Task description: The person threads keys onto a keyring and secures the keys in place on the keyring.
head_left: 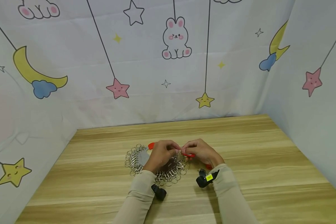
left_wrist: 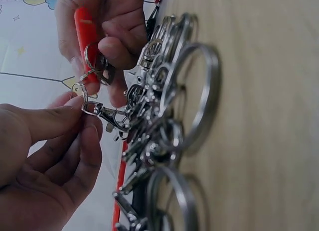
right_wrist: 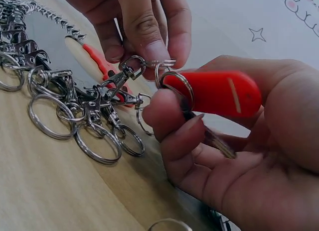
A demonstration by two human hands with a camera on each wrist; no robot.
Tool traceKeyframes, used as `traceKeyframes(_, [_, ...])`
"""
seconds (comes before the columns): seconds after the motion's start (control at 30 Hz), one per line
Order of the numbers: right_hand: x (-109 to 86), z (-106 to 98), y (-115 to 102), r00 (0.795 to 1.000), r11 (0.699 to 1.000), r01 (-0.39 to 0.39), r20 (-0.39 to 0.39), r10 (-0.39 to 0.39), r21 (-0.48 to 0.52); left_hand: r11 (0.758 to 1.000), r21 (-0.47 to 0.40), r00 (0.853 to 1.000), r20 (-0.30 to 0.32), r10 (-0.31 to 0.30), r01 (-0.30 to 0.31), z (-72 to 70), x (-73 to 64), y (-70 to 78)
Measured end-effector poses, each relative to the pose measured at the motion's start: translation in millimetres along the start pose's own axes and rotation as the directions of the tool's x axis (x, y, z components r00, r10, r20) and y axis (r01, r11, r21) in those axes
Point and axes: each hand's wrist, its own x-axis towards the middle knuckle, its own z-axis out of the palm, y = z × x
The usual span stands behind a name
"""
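My left hand [head_left: 161, 155] pinches a split ring [right_wrist: 162, 63] between thumb and finger. That ring is joined to a silver swivel clasp [right_wrist: 119, 77], one of several on the loop. Close beside it, my right hand [head_left: 200, 151] holds a red key tag [right_wrist: 219, 94], with a second metal ring [right_wrist: 180, 86] and a key [right_wrist: 219, 141] hanging from it. The two rings touch or overlap; whether they are linked I cannot tell. In the left wrist view the red tag [left_wrist: 86, 39] stands upright against the right fingers.
Silver clasps with rings [head_left: 168, 178] lie in a wide loop around a grey surface [head_left: 142, 156] on the wooden table [head_left: 254, 149]. A red curved piece [head_left: 151, 145] lies behind the left hand. Another red piece [head_left: 208, 166] is beneath the right wrist. Printed cloth walls surround the table.
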Motion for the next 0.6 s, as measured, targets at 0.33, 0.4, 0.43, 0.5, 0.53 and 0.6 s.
traceKeyframes(0.33, [-2.4, 1.1, -6.4, 0.998, 0.953, 0.056, 0.031, -0.049, -0.297, 0.99, -0.068, 0.992, -0.016, -0.124, 0.122, 0.1, -0.3, 2.4])
traceKeyframes(0.4, [-2.2, 1.3, -6.8, 0.997, 0.942, 0.07, 0.007, -0.071, -0.328, 0.99, -0.077, 0.992, -0.011, -0.123, 0.122, 0.1, -0.7, 2.8])
traceKeyframes(0.43, [-2.0, 1.1, -6.8, 0.996, 0.936, 0.078, -0.003, -0.084, -0.343, 0.989, -0.082, 0.993, -0.007, -0.122, 0.121, 0.0, -0.8, 2.8])
traceKeyframes(0.5, [-1.6, 0.7, -6.2, 0.994, 0.929, 0.095, -0.011, -0.106, -0.358, 0.99, -0.081, 0.993, -0.003, -0.117, 0.116, 0.1, -0.9, 2.5])
traceKeyframes(0.53, [-1.5, 0.4, -6.0, 0.994, 0.929, 0.101, -0.013, -0.113, -0.356, 0.99, -0.08, 0.993, 0.0, -0.114, 0.114, 0.1, -0.8, 2.0])
traceKeyframes(0.6, [-1.3, -0.1, -6.0, 0.992, 0.931, 0.115, -0.007, -0.125, -0.347, 0.991, -0.077, 0.994, 0.003, -0.109, 0.109, 0.3, -0.6, 0.7])
